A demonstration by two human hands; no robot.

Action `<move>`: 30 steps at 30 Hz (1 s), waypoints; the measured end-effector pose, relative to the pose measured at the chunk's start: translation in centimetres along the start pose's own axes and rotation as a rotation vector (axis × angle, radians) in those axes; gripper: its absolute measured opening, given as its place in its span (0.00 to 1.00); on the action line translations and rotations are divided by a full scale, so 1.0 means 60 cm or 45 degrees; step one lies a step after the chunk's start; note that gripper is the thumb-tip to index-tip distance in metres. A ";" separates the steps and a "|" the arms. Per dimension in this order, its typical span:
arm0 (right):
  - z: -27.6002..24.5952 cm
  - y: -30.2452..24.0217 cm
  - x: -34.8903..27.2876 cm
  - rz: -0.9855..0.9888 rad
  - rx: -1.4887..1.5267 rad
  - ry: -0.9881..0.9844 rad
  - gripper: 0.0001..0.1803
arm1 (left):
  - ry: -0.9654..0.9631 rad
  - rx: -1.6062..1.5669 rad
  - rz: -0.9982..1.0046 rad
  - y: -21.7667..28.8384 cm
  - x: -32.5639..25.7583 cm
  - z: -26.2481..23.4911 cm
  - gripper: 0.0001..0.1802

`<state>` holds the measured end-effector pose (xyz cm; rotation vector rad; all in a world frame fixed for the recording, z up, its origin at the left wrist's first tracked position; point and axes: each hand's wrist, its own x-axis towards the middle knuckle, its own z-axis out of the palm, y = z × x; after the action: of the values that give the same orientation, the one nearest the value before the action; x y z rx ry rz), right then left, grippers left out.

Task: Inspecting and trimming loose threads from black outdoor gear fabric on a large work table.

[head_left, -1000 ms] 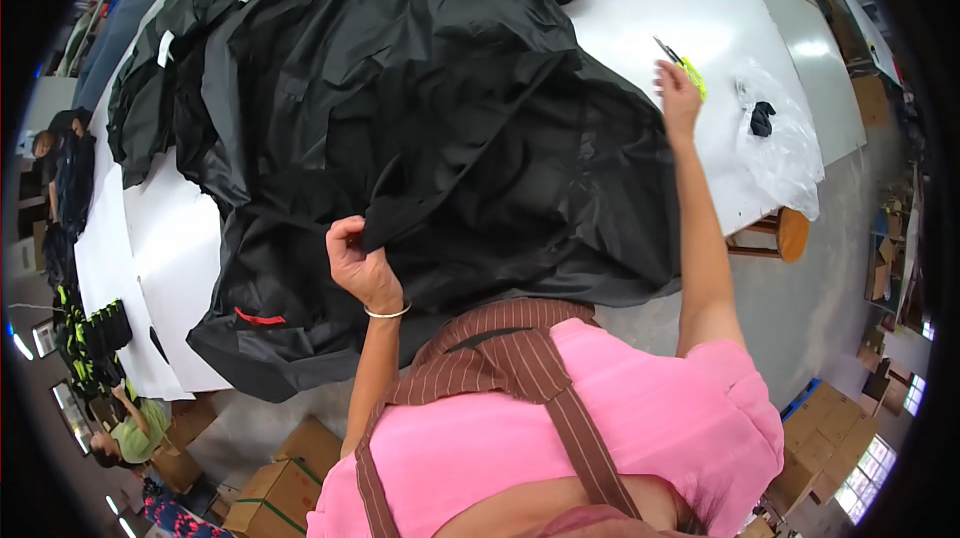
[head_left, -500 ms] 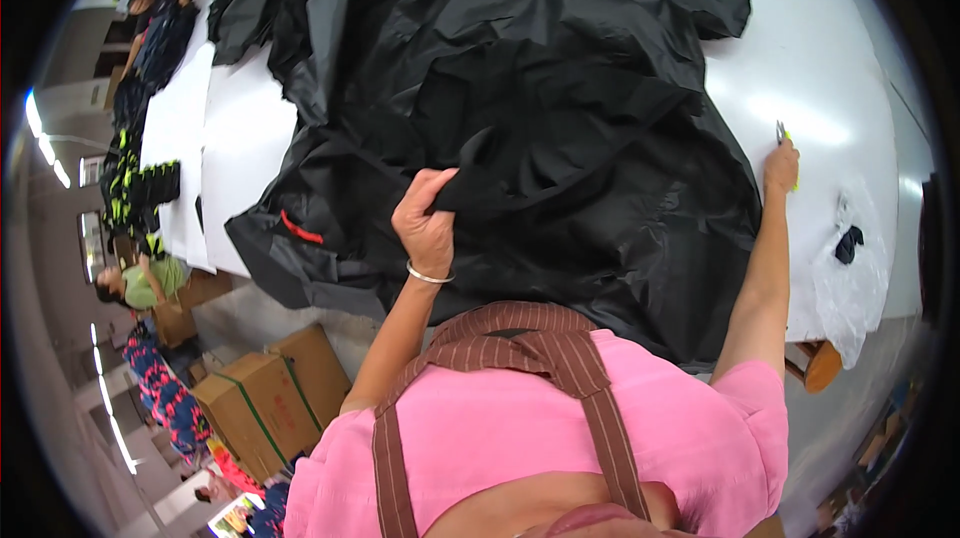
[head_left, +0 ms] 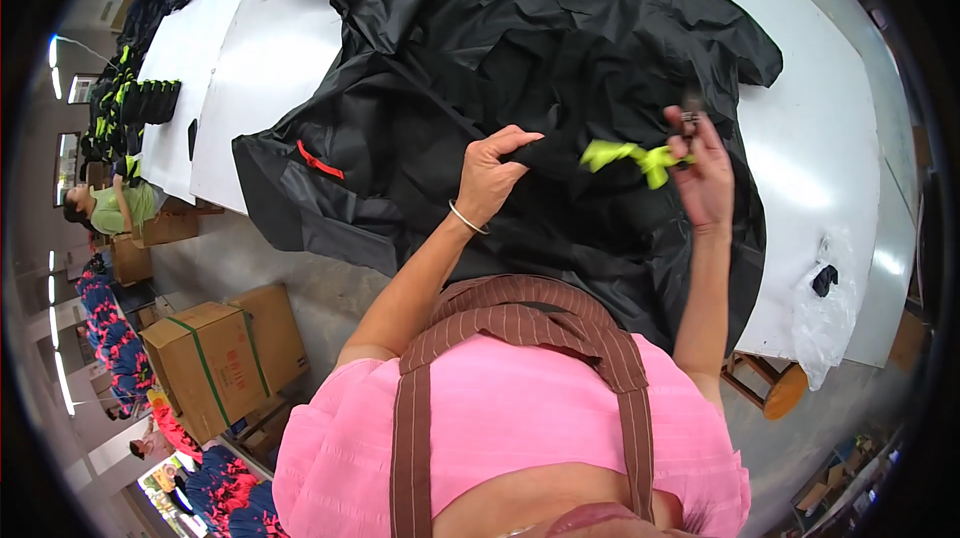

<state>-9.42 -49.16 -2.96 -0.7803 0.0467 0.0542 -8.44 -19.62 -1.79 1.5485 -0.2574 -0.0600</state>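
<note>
A large black garment [head_left: 600,48] of thin, slightly shiny cloth lies spread and crumpled before me. My left hand [head_left: 490,174] pinches a fold of this cloth between thumb and fingers near the middle. To its right, above the cloth, my right hand [head_left: 708,173] is closed on small thread snips [head_left: 690,116], whose metal end is blurred by motion. A bright yellow-green ribbon [head_left: 640,160] hangs from the snips toward the left hand. Left of my left hand, a red strip [head_left: 320,162] shows on the garment.
The garment rests on a white table [head_left: 810,128]. A clear plastic bag [head_left: 825,313] with a small dark scrap lies at its right edge, above a wooden stool [head_left: 785,390]. Cardboard boxes [head_left: 215,353] stand on the floor at left. A person in green [head_left: 110,208] sits beyond.
My right hand has lifted the snips off the table at right and brought them left over the garment. My left hand, still pinching cloth, appears farther right and slightly higher.
</note>
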 end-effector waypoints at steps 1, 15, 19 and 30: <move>0.039 0.017 -0.003 0.034 -0.095 -0.116 0.24 | -0.053 0.003 -0.019 0.001 -0.002 -0.005 0.12; 0.266 0.026 -0.038 -0.485 -1.573 -0.072 0.15 | 0.247 0.356 0.660 0.067 0.023 -0.027 0.14; 0.279 0.062 -0.070 -0.392 -1.468 0.114 0.18 | 0.383 0.373 0.630 0.077 0.035 -0.021 0.11; 0.302 0.112 -0.102 -0.516 -1.496 0.195 0.18 | 0.218 0.542 0.518 0.065 -0.002 -0.020 0.07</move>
<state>-15.54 -31.82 5.59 -1.9528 -0.0042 -0.4002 -8.80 -18.35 2.08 1.8797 -0.4656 0.4721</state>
